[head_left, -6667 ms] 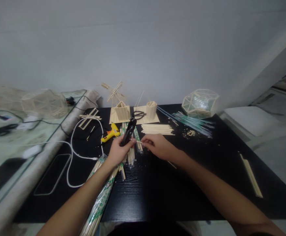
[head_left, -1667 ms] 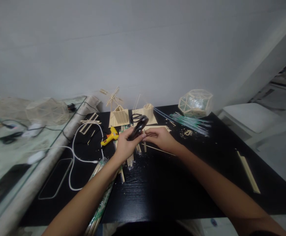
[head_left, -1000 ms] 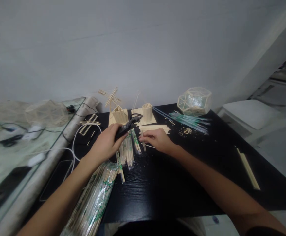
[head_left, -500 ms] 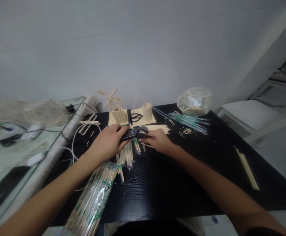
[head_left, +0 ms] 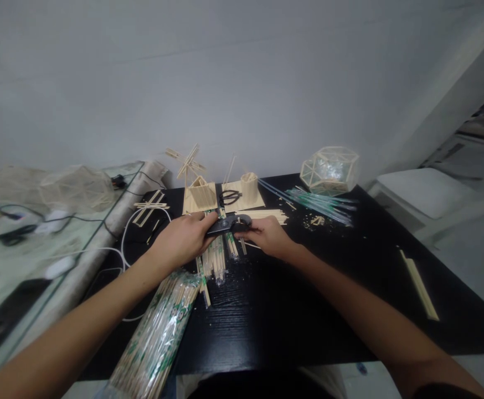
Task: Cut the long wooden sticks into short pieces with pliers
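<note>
My left hand (head_left: 188, 235) is wrapped around the handles of a dark cutter (head_left: 224, 225), held level above the table. At its right end, the curved jaws sit around a thin wooden chopstick (head_left: 243, 246), which points down toward me. My right hand (head_left: 267, 235) pinches that chopstick right beside the jaws; its fingertips are partly hidden. Below the cutter lie paper-wrapped chopsticks (head_left: 215, 260) with green print. Behind my right hand is a row of bare chopsticks (head_left: 267, 215).
Stick-built holders (head_left: 204, 194) (head_left: 249, 188) stand on wooden bases, with black scissors (head_left: 229, 197) between them. A plastic pack of chopsticks (head_left: 154, 338) overhangs the front edge. Empty wrappers (head_left: 325, 205), a geometric stick frame (head_left: 331, 169) and loose sticks (head_left: 420, 285) are to the right. A white cable (head_left: 123, 238) loops at left.
The cutter's jaws, earlier showing a wider gap, have drawn closer around the chopstick. Both hands stay in nearly the same place.
</note>
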The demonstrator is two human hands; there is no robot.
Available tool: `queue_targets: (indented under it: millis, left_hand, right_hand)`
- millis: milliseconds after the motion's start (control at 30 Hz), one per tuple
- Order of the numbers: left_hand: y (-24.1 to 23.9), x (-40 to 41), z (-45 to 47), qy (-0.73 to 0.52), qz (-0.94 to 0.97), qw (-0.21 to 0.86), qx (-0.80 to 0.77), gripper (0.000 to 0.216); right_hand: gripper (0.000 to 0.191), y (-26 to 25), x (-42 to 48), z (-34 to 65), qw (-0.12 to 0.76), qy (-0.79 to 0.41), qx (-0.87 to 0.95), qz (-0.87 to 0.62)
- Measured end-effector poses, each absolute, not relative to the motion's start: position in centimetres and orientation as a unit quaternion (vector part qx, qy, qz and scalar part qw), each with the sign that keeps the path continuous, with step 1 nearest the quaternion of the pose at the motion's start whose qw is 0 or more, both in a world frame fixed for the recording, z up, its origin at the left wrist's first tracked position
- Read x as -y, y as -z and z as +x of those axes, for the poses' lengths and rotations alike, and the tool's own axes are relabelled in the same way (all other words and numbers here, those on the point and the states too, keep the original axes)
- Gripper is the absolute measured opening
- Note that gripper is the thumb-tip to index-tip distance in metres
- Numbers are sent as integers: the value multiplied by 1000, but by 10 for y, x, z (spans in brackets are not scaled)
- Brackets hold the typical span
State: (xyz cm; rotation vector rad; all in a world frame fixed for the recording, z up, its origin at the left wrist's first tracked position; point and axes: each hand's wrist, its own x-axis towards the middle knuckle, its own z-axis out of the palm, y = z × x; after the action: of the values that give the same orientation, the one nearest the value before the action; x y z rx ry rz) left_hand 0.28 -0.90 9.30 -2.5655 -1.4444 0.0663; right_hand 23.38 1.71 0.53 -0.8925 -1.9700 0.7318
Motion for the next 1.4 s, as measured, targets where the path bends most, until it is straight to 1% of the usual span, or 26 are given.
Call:
queue_targets:
  millis: [167, 300, 467, 567, 633, 733, 833, 933, 1033, 1067, 1100, 1167, 1233, 1333, 1367, 1400]
  left_hand:
    - [-91, 7, 2, -33, -856, 101, 506, 28]
    - [-87, 5, 1, -33, -849, 110, 516, 32]
    - [-84, 5, -2, -24, -849, 144, 507, 28]
    - [-86, 3, -6, 30, -831, 167, 529, 22]
    - [-88, 0, -9, 110, -806, 165, 557, 20]
    - [-88, -5, -13, 267, -759, 99, 586, 23]
    - [-79, -6, -12, 365, -689, -15, 626, 39]
    - [-59, -4, -6, 386, -655, -152, 631, 50]
    - [-35, -1, 3, 380, -598, -377, 596, 57]
    - [-28, -1, 6, 367, -571, -442, 587, 58]
    - [-22, -1, 8, 359, -550, -481, 581, 56]
    - [-14, 0, 12, 352, -545, -504, 570, 53]
    - [-11, 3, 15, 362, -578, -487, 546, 51]
    - [-9, 9, 17, 367, -651, -412, 521, 50]
    - [-9, 11, 17, 362, -674, -381, 519, 50]
    - [-8, 13, 17, 353, -692, -351, 522, 49]
  right_hand:
    - [31, -6, -16, 233, 409, -280, 789, -364]
    - [26, -4, -17, 233, 413, -281, 788, -361]
    - [22, -8, -14, 230, 405, -302, 783, -364]
    - [23, -19, -12, 234, 384, -332, 781, -365]
    - [22, -30, -13, 242, 343, -346, 791, -369]
    - [19, -43, -20, 263, 239, -357, 815, -390]
    - [13, -46, -32, 285, 138, -371, 804, -445]
    - [9, -36, -44, 295, 57, -298, 795, -526]
    - [7, -18, -53, 294, 6, -221, 795, -565]
    - [6, -12, -55, 293, -2, -210, 796, -568]
    - [7, -6, -57, 291, -6, -205, 796, -570]
    - [10, 2, -59, 289, -9, -203, 796, -571]
    - [14, 3, -59, 290, -7, -199, 796, -572]
    - [9, -5, -58, 295, 17, -201, 796, -571]
    - [7, -10, -58, 297, 44, -220, 792, -568]
    - [10, -15, -57, 298, 84, -256, 784, -559]
